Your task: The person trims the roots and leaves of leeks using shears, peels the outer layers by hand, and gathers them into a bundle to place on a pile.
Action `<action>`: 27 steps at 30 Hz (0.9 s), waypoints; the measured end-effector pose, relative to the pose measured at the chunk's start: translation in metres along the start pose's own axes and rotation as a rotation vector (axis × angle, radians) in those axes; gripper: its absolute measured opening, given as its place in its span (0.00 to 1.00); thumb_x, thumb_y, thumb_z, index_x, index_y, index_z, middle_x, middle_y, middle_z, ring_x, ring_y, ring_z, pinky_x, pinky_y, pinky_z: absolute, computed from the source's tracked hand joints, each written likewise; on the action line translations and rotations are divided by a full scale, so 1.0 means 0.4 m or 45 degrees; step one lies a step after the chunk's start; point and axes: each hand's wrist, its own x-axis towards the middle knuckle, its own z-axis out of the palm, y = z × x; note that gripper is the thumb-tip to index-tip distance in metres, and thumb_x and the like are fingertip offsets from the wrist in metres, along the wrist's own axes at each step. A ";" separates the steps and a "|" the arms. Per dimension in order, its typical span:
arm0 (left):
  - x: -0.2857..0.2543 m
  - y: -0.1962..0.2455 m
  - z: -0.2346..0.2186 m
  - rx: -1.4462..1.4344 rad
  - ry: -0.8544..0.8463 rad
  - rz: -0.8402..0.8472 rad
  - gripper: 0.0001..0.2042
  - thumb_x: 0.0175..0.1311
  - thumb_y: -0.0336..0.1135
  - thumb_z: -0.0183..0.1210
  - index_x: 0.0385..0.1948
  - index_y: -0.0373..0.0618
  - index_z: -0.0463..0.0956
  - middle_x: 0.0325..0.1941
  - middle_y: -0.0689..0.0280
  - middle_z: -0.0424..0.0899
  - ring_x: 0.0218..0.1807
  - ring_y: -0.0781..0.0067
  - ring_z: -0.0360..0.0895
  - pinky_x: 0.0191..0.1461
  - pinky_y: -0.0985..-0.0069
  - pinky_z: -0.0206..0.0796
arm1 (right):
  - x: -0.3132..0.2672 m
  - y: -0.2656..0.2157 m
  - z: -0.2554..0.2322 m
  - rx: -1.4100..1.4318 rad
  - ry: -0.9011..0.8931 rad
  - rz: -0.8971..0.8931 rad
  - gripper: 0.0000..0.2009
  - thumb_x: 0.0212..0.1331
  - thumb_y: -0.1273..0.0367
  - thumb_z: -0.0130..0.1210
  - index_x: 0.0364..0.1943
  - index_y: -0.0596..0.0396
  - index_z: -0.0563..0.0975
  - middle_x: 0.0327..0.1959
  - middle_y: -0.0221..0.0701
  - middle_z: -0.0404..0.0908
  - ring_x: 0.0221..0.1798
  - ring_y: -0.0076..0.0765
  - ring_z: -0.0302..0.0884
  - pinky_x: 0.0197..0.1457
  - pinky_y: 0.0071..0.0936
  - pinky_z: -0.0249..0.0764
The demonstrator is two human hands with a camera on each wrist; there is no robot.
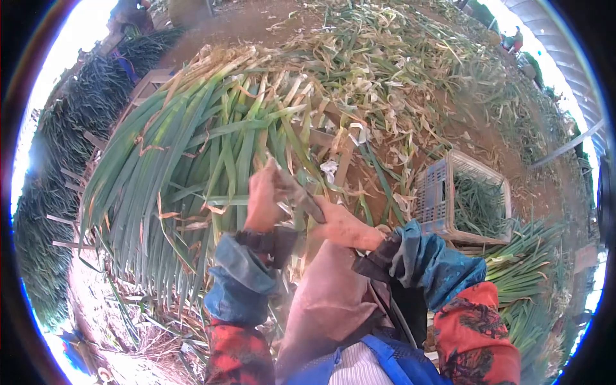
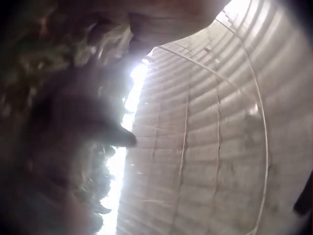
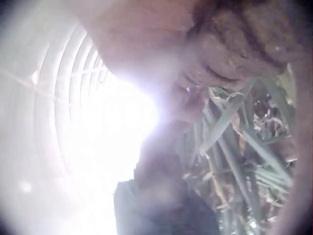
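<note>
Littered soil (image 1: 240,27) lies beyond green onions (image 1: 183,144) heaped left; a crate (image 1: 434,196) sits right. The right hand (image 1: 346,226) grips a blurred grey strip (image 1: 300,194); the left hand's (image 1: 262,199) grip beside it is unclear.

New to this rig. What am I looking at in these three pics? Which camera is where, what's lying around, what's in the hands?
No robot here: these are a person's bare hands. The head picture looks down from a camera on the head; the other two come from cameras on the wrists. The left-wrist one shows mostly the ribbed roof, the right-wrist one fingers, glare and leaves.

Long green stalks lie in a large heap, with leaf litter beyond. To the right, a plastic crate holds more greens.

The right hand appears to grip a narrow greyish thing, too blurred to name. The left hand is at its other end; its grip is unclear.
</note>
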 end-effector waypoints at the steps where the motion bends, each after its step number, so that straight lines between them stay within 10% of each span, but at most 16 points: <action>1: 0.011 0.016 -0.026 0.277 0.100 0.207 0.13 0.56 0.38 0.58 0.35 0.36 0.73 0.24 0.60 0.74 0.29 0.67 0.74 0.34 0.73 0.67 | 0.040 0.014 -0.008 0.072 0.013 0.005 0.31 0.43 0.65 0.58 0.53 0.62 0.63 0.45 0.52 0.73 0.51 0.55 0.70 0.52 0.38 0.65; 5: 0.152 0.006 -0.104 1.831 0.748 0.948 0.17 0.53 0.40 0.60 0.37 0.35 0.72 0.39 0.52 0.74 0.46 0.55 0.71 0.46 0.62 0.66 | 0.170 0.016 -0.048 0.172 0.091 0.022 0.29 0.44 0.66 0.57 0.53 0.64 0.64 0.46 0.46 0.73 0.50 0.43 0.69 0.55 0.31 0.63; 6: 0.185 0.009 -0.108 1.908 0.717 0.777 0.18 0.52 0.40 0.61 0.38 0.35 0.71 0.43 0.51 0.72 0.49 0.52 0.69 0.49 0.61 0.65 | 0.197 0.025 -0.048 0.149 0.109 0.066 0.28 0.45 0.67 0.56 0.53 0.63 0.65 0.47 0.42 0.73 0.52 0.37 0.67 0.57 0.28 0.62; 8: 0.242 0.011 -0.118 2.040 0.653 0.428 0.19 0.50 0.40 0.62 0.39 0.36 0.71 0.52 0.49 0.69 0.55 0.47 0.64 0.54 0.57 0.62 | 0.209 0.052 -0.038 0.107 0.095 0.055 0.29 0.45 0.66 0.57 0.53 0.64 0.65 0.44 0.44 0.74 0.49 0.40 0.70 0.54 0.29 0.63; 14: 0.331 -0.030 -0.181 2.278 0.403 0.339 0.09 0.53 0.33 0.54 0.32 0.39 0.72 0.32 0.50 0.78 0.37 0.47 0.76 0.40 0.57 0.69 | 0.158 0.024 -0.083 0.255 0.102 0.095 0.28 0.44 0.65 0.58 0.50 0.64 0.64 0.42 0.50 0.74 0.45 0.47 0.72 0.51 0.34 0.65; 19: 0.132 -0.124 -0.132 2.341 0.096 0.699 0.02 0.51 0.28 0.50 0.25 0.42 0.70 0.23 0.54 0.77 0.27 0.51 0.77 0.28 0.59 0.68 | 0.140 0.047 -0.069 -0.077 -0.006 0.140 0.29 0.44 0.64 0.58 0.51 0.63 0.63 0.34 0.55 0.75 0.40 0.60 0.73 0.44 0.42 0.68; 27: -0.072 -0.210 -0.042 2.184 -0.312 0.326 0.07 0.51 0.31 0.54 0.29 0.40 0.69 0.25 0.54 0.74 0.29 0.49 0.75 0.32 0.56 0.67 | 0.106 0.144 -0.100 -0.330 0.111 0.245 0.26 0.44 0.65 0.58 0.46 0.65 0.64 0.30 0.56 0.75 0.38 0.64 0.73 0.41 0.45 0.69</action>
